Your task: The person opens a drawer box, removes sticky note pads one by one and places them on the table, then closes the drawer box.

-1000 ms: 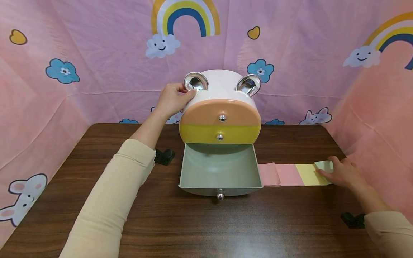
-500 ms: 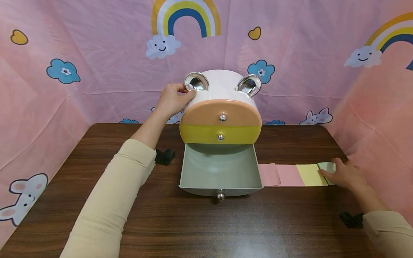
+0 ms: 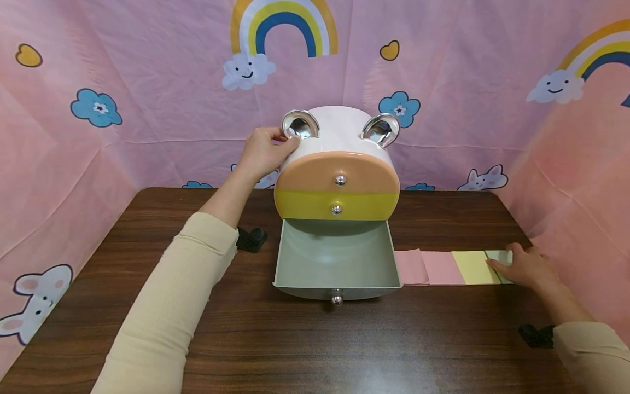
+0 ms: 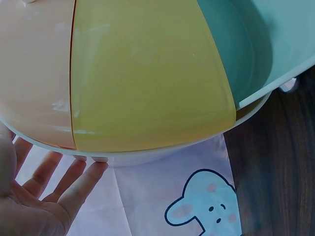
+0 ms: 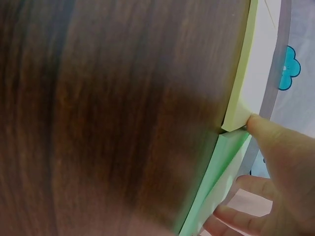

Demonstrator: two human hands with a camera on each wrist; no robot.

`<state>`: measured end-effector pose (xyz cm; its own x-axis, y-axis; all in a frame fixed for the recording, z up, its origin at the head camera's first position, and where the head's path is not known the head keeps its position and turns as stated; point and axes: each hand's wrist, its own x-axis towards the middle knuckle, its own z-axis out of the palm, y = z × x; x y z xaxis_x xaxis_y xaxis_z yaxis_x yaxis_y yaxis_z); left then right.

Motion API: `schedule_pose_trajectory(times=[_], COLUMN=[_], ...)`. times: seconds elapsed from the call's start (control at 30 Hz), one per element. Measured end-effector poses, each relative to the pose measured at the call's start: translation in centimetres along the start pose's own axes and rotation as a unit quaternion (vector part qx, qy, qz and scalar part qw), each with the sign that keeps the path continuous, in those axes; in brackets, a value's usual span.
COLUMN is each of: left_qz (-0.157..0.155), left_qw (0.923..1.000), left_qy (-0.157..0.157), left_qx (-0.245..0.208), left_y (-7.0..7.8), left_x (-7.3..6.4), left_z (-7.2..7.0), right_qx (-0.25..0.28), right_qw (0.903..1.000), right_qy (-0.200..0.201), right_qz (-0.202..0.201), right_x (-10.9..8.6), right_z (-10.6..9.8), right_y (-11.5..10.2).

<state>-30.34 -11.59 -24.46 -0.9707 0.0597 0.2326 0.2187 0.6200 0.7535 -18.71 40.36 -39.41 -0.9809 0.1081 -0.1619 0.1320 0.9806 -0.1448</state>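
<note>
A white tabletop drawer box [image 3: 339, 128] with two silver ears stands at the table's middle. Its orange drawer [image 3: 315, 169] and yellow drawer [image 3: 305, 205] are closed; the green bottom drawer [image 3: 337, 257] is pulled out, with nothing in it. My left hand [image 3: 266, 153] pinches the left ear [image 3: 301, 123], thumb in front; in the left wrist view its other fingers [image 4: 81, 189] reach the box's side. My right hand [image 3: 529, 266] holds a green sticky note pad [image 5: 216, 157] down on the table, thumb at the corner of the neighbouring yellow pad [image 3: 473, 267].
Two pink pads [image 3: 443, 268] lie in a row between the drawer and the yellow pad. A dark wooden table [image 3: 275, 345] carries everything. A pink patterned cloth [image 3: 187, 71] hangs behind and at both sides. A black wrist device [image 3: 536, 335] shows by my right sleeve.
My right hand has lowered the green pad flat beside the yellow one, and the gap between them has narrowed. My left hand and the drawer box stay as they were.
</note>
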Motion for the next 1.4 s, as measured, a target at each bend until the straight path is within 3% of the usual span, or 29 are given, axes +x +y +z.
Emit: schedule_pose_trajectory(times=[0.83, 1.4], left_qz=[0.003, 0.0], left_qw=[1.0, 1.0], left_qy=[-0.002, -0.002], left_qx=[-0.002, 0.004], left_y=[0.07, 0.19], left_x=[-0.1, -0.11], left_z=[-0.07, -0.09], right_qx=[0.008, 0.011], right_qw=[0.9993, 0.9996], right_qy=[-0.015, -0.008], right_qz=[-0.032, -0.023], right_x=[-0.15, -0.11], right_z=[-0.13, 0.13], right_y=[0.29, 0.47])
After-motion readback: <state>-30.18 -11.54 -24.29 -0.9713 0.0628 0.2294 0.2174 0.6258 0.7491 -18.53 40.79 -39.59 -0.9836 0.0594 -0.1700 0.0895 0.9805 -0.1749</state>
